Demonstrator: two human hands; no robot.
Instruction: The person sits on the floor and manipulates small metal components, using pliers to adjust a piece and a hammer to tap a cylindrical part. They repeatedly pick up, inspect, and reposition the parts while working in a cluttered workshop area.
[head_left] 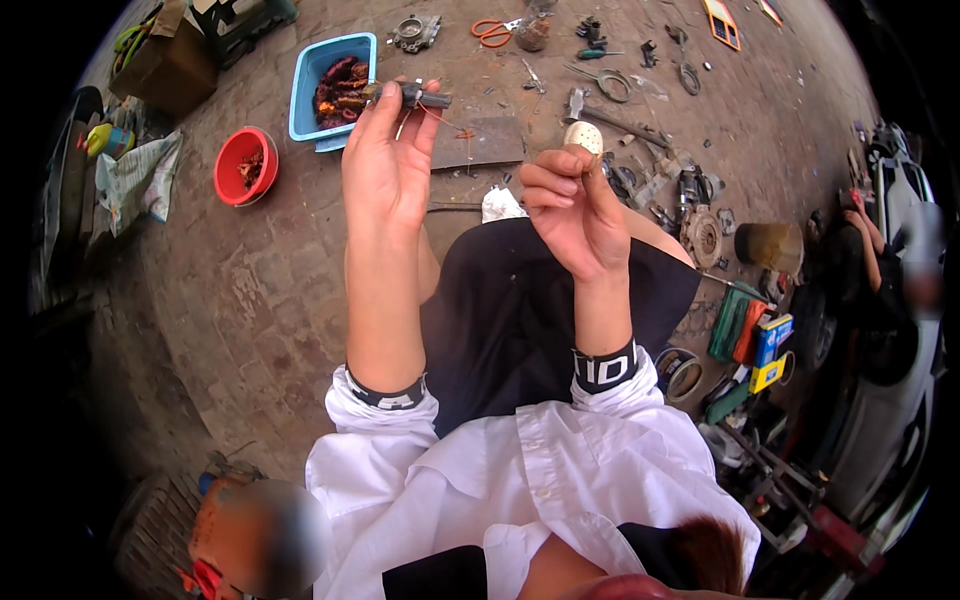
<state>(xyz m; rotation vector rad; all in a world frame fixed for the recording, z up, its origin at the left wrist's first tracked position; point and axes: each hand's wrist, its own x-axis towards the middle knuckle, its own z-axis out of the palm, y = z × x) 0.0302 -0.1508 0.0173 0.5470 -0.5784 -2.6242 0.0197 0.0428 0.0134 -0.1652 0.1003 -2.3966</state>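
At the broadest, I see a workshop, with a silvery vehicle body (888, 390) bending down the right edge and a person (870, 250) near it. The floor (270, 320) is worn brick paving, dusty and stained, and it carries everything laid out. A cardboard box (170, 65) stands at the upper left; a blue basin (301, 105) of reddish-brown pieces and a red bowl (228, 165) are nearer the centre, and a hammer (622, 123) lies right of upper centre among loose metal parts. Above the lap, the left grip (388, 160) is closed, thumb against fingers, on a dark metal part (412, 96) at upper centre-left. The right grip (580, 215), thumb and forefinger pinched and the other fingers curled, has a pale speckled piece (584, 138) just right of it, well apart from the metal. I would hold the metal firmly by its body, pinch the pale piece only lightly in case it is brittle, and bring the two slowly level. The thin reddish wire (462, 132) dangling by the left fingers could snag, so I would give it slack.
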